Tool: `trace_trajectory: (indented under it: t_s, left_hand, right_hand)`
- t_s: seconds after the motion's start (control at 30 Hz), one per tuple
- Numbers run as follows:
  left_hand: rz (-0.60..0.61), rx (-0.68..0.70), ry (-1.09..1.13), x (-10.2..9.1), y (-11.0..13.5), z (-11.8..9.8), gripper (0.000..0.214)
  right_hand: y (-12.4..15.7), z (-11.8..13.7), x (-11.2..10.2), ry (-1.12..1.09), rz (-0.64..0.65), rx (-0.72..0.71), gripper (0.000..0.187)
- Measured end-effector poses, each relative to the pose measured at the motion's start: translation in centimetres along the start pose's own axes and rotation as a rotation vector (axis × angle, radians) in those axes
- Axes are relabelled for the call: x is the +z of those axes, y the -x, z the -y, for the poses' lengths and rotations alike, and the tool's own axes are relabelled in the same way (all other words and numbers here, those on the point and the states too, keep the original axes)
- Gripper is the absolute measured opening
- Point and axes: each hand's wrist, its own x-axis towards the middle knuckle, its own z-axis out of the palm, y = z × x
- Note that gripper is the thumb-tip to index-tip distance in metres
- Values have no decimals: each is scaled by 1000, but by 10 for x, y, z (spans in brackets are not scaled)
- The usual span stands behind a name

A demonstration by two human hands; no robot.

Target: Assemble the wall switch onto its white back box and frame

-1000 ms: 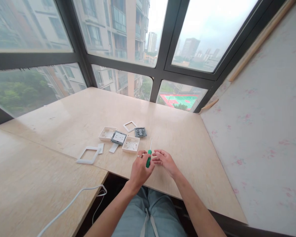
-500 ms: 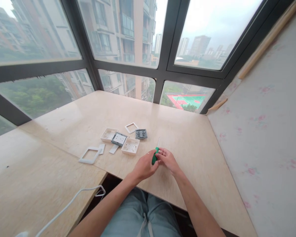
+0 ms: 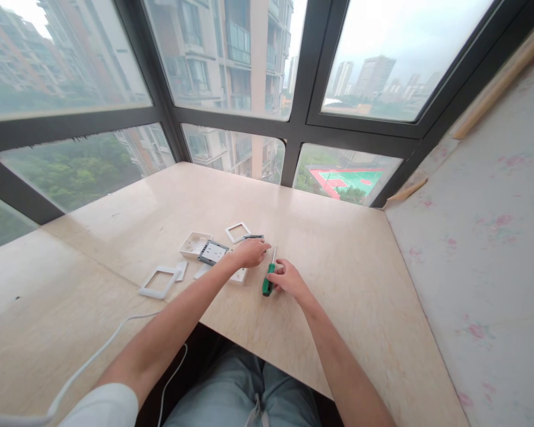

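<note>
My left hand point(image 3: 250, 254) reaches forward over the dark grey socket module point(image 3: 253, 236), with curled fingers at its right edge. The hand covers most of this module, and their exact contact is partly hidden. My right hand point(image 3: 290, 279) holds a screwdriver by its green handle point(image 3: 268, 281), thumb and fingers closed on it, the metal shaft pointing away from me. Left of my hands lies a second socket module point(image 3: 214, 252), white-faced with a grey rim, between two white back boxes. One box point(image 3: 196, 237) is farther left; the other point(image 3: 239, 276) is partly behind my left forearm.
A white frame point(image 3: 238, 224) lies behind the modules. Another white frame point(image 3: 148, 290) lies at left beside a small white plate point(image 3: 181, 271). A white cable point(image 3: 115, 339) runs over the left tabletop. Windows border the far side, and a papered wall point(image 3: 467, 267) the right.
My left hand has left the screwdriver and moved forward to the grey socket module. My right hand keeps the screwdriver, which has shifted slightly left.
</note>
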Motion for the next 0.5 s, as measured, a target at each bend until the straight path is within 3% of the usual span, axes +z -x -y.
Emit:
trace_trajectory:
  t_s: [0.27,0.5]
  left_hand:
    - [40,-86,-19,-8,18,35,23]
    - [-176,-175,27,-18,46,16,30]
  right_hand:
    - [-12,8,20,160,-52,-114,52]
    - [-11,3,36,43,7,-278,47]
